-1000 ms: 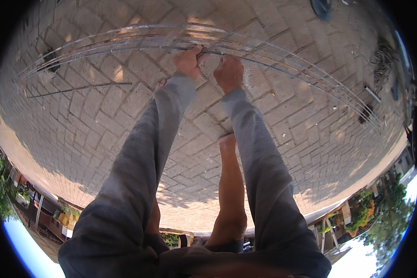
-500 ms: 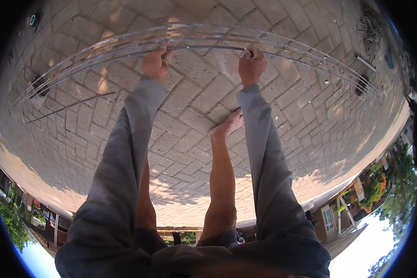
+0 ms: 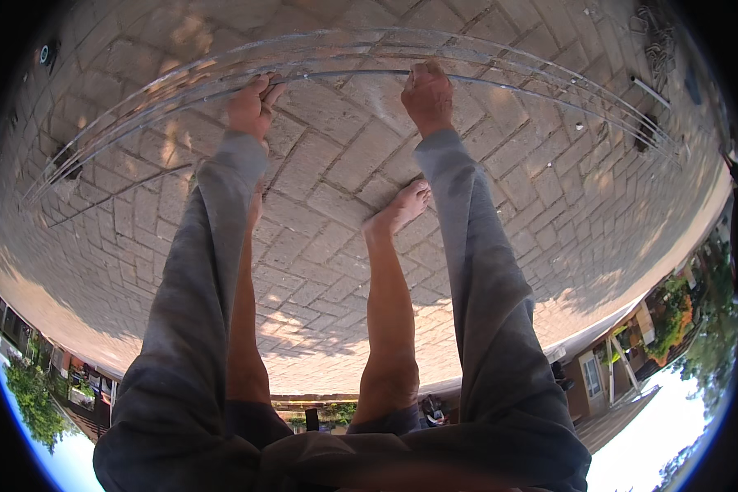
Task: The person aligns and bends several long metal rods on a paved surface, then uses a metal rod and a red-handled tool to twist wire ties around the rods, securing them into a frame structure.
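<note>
Long rods stretch left to right over the paving, ahead of the right foot. The left hand and right hand are well apart on the near rod. A short rod lies left of the left forearm. At right, a bar lies beyond the rods, with a wire heap farther off.

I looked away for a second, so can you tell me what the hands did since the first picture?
They slid apart along the long rod: the left hand went left and the right hand went right, so more rod shows between them. Neither hand seems to have let go of it. The short rod still lies apart on the paving bricks.
</note>
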A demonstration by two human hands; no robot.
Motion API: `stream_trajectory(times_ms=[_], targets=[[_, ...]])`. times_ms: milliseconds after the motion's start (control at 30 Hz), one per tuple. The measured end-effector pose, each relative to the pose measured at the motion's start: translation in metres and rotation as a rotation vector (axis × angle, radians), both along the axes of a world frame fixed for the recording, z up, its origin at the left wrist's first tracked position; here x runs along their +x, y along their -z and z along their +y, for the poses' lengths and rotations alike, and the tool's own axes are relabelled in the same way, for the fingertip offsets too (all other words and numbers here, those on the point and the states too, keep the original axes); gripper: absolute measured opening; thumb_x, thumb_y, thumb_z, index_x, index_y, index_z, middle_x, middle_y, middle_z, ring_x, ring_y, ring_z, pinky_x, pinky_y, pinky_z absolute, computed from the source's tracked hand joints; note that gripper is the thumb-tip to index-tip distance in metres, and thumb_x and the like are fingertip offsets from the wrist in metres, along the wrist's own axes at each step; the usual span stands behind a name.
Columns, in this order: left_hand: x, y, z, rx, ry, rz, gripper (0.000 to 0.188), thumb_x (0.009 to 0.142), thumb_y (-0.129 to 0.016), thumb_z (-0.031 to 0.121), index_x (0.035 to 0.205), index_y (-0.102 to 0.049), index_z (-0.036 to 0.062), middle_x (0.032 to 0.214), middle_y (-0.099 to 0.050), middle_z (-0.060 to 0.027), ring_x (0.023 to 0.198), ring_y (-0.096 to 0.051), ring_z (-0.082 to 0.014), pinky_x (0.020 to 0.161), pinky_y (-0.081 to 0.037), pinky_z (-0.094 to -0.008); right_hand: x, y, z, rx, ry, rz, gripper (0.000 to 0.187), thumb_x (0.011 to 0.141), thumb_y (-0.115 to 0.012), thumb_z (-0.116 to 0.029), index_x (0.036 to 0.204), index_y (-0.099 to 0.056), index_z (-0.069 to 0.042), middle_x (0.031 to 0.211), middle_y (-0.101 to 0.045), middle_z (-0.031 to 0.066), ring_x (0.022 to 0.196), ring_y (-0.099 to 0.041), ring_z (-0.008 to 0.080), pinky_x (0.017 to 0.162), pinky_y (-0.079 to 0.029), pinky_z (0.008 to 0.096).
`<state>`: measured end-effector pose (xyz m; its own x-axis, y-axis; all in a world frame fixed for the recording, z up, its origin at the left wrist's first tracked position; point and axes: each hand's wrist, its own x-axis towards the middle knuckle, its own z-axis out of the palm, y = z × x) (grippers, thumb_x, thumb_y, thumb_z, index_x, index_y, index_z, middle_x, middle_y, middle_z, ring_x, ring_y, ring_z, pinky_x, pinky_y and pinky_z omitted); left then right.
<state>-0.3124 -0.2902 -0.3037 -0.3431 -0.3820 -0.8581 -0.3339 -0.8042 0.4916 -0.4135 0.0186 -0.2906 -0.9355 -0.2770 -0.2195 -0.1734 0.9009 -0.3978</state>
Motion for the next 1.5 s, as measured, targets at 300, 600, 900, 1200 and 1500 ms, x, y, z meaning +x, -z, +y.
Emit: stream_trajectory(times_ms=[300, 600, 900, 1200, 1500], targets=[[-0.012, -0.008, 0.000, -0.090, 0.087, -0.070, 0.034, 0.101, -0.059, 0.003, 0.128, -0.050, -0.0154, 0.126, -0.060, -0.0239, 0.114, -0.066, -0.0363, 0.106, -0.059, -0.0482, 0.135, -0.008, 0.089, 0.080, 0.271, -0.479, 0.015, 0.083, -0.070, -0.011, 0.096, -0.073, -0.003, 0.099, -0.072, 0.0197, 0.096, -0.071, 0.0358, 0.084, -0.057, 0.0430], [-0.037, -0.043, 0.118, -1.659, 1.424, -0.209, 0.031, 0.090, -0.072, 0.021, 0.118, -0.071, 0.0075, 0.124, -0.064, -0.0104, 0.119, -0.060, -0.0295, 0.098, -0.049, -0.0495, 0.001, -0.012, 0.176, -0.180, 0.575, 0.026, 0.018, 0.088, -0.069, -0.013, 0.101, -0.077, -0.002, 0.094, -0.076, 0.0175, 0.086, -0.074, 0.0303, 0.078, -0.056, 0.0390], [-0.079, -0.025, 0.137, -1.581, 1.929, -0.232, 0.027, 0.085, -0.074, 0.010, 0.112, -0.072, 0.0073, 0.126, -0.063, -0.0062, 0.124, -0.058, -0.0277, 0.099, -0.052, -0.0464, -0.072, 0.003, 0.156, 0.092, 0.189, 0.024, 0.016, 0.087, -0.066, -0.012, 0.095, -0.075, -0.002, 0.096, -0.073, 0.0191, 0.096, -0.071, 0.0364, 0.087, -0.056, 0.0445], [-0.096, -0.049, 0.147, -1.540, 2.072, -0.307, 0.032, 0.084, -0.073, 0.006, 0.115, -0.070, 0.0048, 0.128, -0.061, -0.0100, 0.126, -0.058, -0.0301, 0.100, -0.054, -0.0445, 0.004, -0.037, 0.215, 0.183, 0.311, -0.478, 0.016, 0.080, -0.068, -0.010, 0.093, -0.075, -0.003, 0.098, -0.074, 0.0214, 0.094, -0.072, 0.0381, 0.088, -0.057, 0.0440], [-0.136, -0.091, 0.297, -1.580, 2.090, 0.208, 0.030, 0.088, -0.070, 0.008, 0.117, -0.067, 0.0026, 0.122, -0.062, -0.0100, 0.122, -0.058, -0.0279, 0.100, -0.051, -0.0458, -0.060, -0.088, 0.349, -0.211, 0.574, -0.149, 0.019, 0.086, -0.068, -0.012, 0.099, -0.078, -0.001, 0.095, -0.075, 0.0215, 0.090, -0.073, 0.0373, 0.082, -0.056, 0.0425]])
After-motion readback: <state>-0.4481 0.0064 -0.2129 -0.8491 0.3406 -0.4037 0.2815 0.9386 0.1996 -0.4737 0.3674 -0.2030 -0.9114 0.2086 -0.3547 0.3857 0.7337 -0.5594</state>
